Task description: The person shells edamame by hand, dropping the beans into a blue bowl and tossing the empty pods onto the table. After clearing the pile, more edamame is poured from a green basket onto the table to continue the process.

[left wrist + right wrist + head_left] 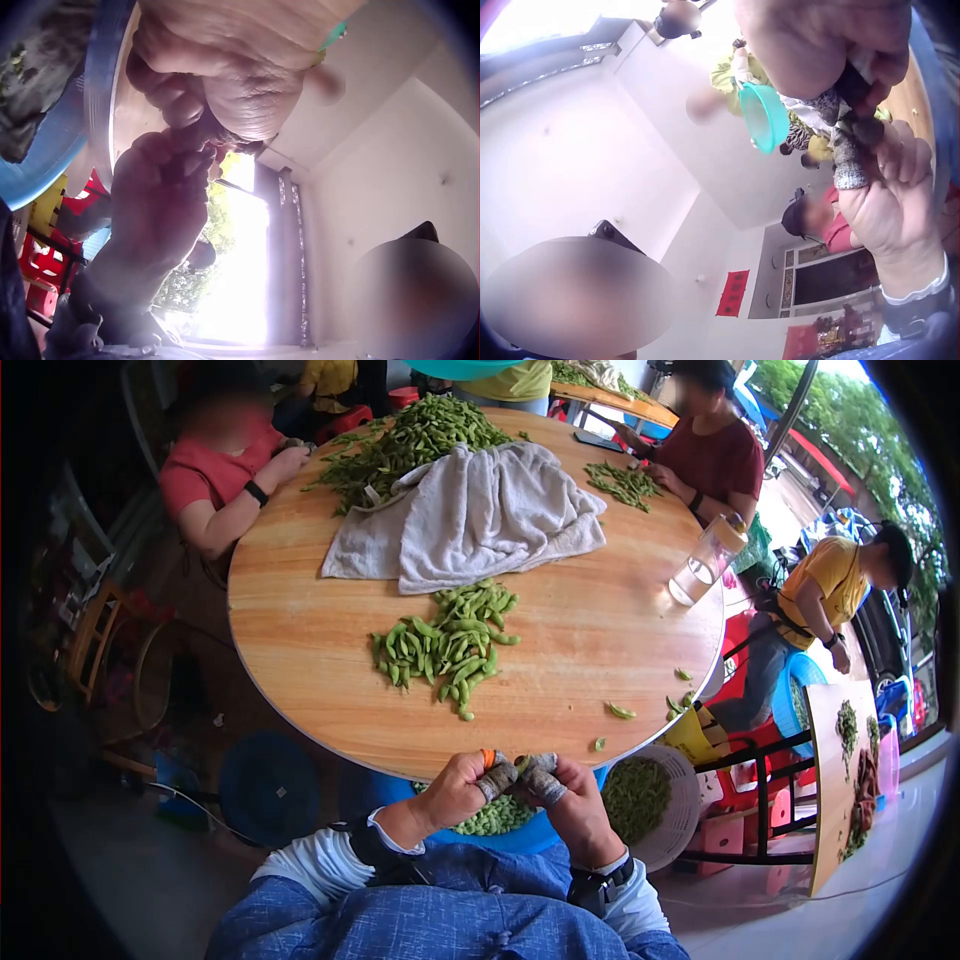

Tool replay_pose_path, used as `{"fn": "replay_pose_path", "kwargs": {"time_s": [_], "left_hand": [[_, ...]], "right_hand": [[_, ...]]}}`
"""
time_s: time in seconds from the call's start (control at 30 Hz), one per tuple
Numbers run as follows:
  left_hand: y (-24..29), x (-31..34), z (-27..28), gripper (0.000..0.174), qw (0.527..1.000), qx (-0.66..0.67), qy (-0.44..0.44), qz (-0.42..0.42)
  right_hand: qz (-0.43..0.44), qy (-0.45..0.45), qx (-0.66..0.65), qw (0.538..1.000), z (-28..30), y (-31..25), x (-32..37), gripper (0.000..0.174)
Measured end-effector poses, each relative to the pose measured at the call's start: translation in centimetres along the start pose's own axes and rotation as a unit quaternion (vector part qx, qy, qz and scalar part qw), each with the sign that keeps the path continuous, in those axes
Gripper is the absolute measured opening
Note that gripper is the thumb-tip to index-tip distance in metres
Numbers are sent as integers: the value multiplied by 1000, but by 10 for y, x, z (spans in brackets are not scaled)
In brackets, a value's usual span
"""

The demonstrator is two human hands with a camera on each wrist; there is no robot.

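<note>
Over the near edge of the round wooden table [310, 650], my left hand [455, 788] and right hand [582, 815] meet fingertip to fingertip. Between them they pinch a green soybean pod [521, 762], mostly hidden by the fingers. Grey wrappings cover thumbs and fingertips on both hands. Right below is a blue basin [537, 838] holding shelled green beans [495, 817]. A small heap of pods [450, 645] lies on the tabletop ahead. In the right wrist view, the wrapped left thumb [849, 161] presses up close to the right fingers.
A grey towel [480, 520] partly covers a large pod pile [440, 435]. A water bottle [705, 560] stands on the right side. Beside my right hand, a white basket [688, 810] holds pods or husks. Several people sit or stand around; loose pods [620, 711] lie near the right edge.
</note>
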State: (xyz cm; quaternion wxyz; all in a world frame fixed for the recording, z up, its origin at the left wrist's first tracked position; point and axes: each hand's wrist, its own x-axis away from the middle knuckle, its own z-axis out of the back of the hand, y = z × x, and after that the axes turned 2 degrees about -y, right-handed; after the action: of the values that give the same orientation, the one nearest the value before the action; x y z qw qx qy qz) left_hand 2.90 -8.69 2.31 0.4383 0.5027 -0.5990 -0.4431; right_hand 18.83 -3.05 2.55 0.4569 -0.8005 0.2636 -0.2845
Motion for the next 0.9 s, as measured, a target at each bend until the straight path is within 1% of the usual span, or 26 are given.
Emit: {"fn": "replay_pose_path", "kwargs": {"time_s": [0.1,0.2,0.23,0.27,0.3,0.33,0.4,0.5,0.53,0.6,0.63,0.73,0.77,0.87,0.9], "left_hand": [[1,-1,-2,14,1000,24,-2,3],[-6,-1,0,15,999,37,2,39],[-6,-2,2,12,996,-85,12,10],[-7,-3,5,9,978,-205,21,-18],[-6,-4,6,8,945,-321,32,-47],[-1,-3,5,11,914,-399,34,-64],[11,0,2,22,832,-546,37,-95],[1,0,6,32,850,-495,26,-176],[-3,0,6,24,858,-474,32,-195],[-8,-1,3,16,925,-327,41,-191],[-9,-2,2,13,949,-250,45,-187],[6,0,0,8,982,-161,36,-93],[9,1,0,8,982,-168,31,-77],[9,1,1,10,983,-180,26,-34],[1,0,3,10,983,-178,30,-24]], "right_hand": [[9,2,-10,1000,-3,-2,-1,16],[-1,25,-9,1000,-6,-1,-3,15],[-7,29,-10,1000,-6,-1,-4,15],[-14,32,-10,999,-7,-1,-5,14],[-5,31,3,1000,-7,-1,-6,14],[4,29,15,999,-6,0,-6,14],[21,26,32,999,-6,2,-6,14],[57,13,42,997,-5,4,-6,14],[75,3,43,996,-4,5,-5,14],[104,-4,46,993,-3,7,-2,14],[117,-4,47,992,-4,9,-2,14],[136,-4,73,988,-6,8,0,12],[140,-4,86,986,-6,6,0,12],[114,-3,193,975,-2,6,4,12],[139,2,258,956,-3,4,3,12]]}}
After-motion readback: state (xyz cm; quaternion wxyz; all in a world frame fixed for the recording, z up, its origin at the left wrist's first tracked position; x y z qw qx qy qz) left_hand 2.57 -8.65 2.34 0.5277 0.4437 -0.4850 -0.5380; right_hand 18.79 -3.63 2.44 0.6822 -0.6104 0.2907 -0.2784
